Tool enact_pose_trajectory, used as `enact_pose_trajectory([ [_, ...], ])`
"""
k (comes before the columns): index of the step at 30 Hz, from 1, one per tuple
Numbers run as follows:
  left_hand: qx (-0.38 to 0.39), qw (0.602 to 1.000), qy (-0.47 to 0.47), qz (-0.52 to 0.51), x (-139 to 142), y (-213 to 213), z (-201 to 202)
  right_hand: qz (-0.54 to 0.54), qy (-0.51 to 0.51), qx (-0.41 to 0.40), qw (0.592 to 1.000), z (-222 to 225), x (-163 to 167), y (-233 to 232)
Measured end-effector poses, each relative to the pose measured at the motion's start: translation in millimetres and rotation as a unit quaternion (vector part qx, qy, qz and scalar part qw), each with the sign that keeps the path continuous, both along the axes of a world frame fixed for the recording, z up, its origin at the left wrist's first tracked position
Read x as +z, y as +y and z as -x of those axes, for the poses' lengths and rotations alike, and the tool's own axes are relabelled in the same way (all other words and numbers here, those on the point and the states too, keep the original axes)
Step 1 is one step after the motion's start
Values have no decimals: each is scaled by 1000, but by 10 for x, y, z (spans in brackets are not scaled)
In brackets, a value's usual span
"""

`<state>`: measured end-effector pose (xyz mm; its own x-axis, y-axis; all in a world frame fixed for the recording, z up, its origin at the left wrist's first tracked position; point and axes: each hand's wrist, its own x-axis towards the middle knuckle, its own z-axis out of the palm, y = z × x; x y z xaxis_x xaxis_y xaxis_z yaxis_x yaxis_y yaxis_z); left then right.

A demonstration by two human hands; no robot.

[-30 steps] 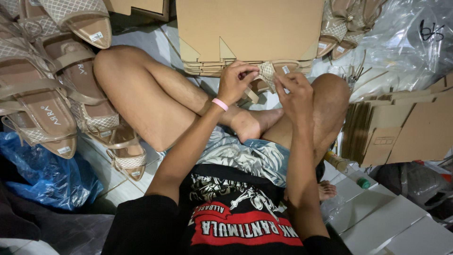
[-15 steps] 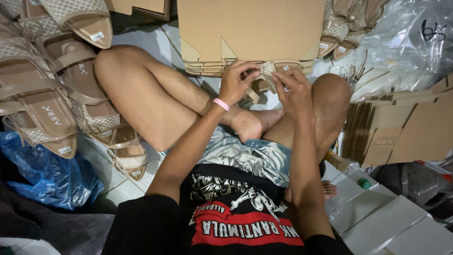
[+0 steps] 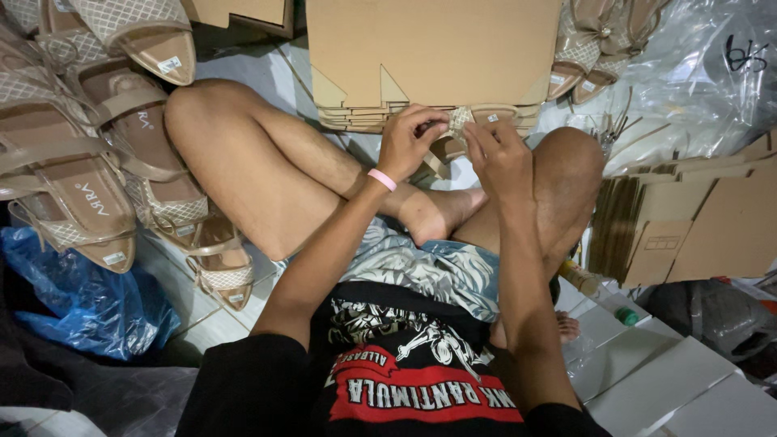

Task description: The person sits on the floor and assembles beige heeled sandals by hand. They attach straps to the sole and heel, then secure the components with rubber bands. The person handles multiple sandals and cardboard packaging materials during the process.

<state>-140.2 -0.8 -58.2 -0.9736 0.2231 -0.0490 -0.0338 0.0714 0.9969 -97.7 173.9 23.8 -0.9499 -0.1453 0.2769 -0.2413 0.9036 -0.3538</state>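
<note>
We hold a beige woven-strap sandal (image 3: 463, 121) between both hands above our crossed legs, just before the stacked flat cardboard (image 3: 433, 53). Our left hand (image 3: 409, 139) pinches its strap; our right hand (image 3: 503, 158) grips its other side.

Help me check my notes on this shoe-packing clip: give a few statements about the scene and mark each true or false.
1. Both hands hold one beige sandal. True: the left hand and right hand grip it together.
2. The pink wristband is on the right wrist. False: it is on the left.
3. The stack of flat cardboard lies beyond the hands. True.
4. The blue plastic bag sits on the person's right. False: it is on the left.
</note>
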Motion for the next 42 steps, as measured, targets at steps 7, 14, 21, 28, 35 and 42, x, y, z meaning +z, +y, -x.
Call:
enact_pose_trajectory([
  [7,-6,1000,-30,-8,-9,29,-20,-44,13,4,999,-11,-24,-15],
  [14,-4,999,-38,-31,-97,53,-35,-56,18,-9,998,-19,-76,-44],
  [21,1,997,-61,-47,-71,64,-61,47,-25,-80,995,0,-161,-146],
  [28,-22,999,-17,-21,65,17,21,146,-155,-101,972,128,-144,-5],
  [35,-63,963,230,130,51,-116,105,130,-87,-95,983,143,-125,-89],
  [42,-101,922,290,236,135,-150,127,204,-107,-147,962,126,-116,82],
])
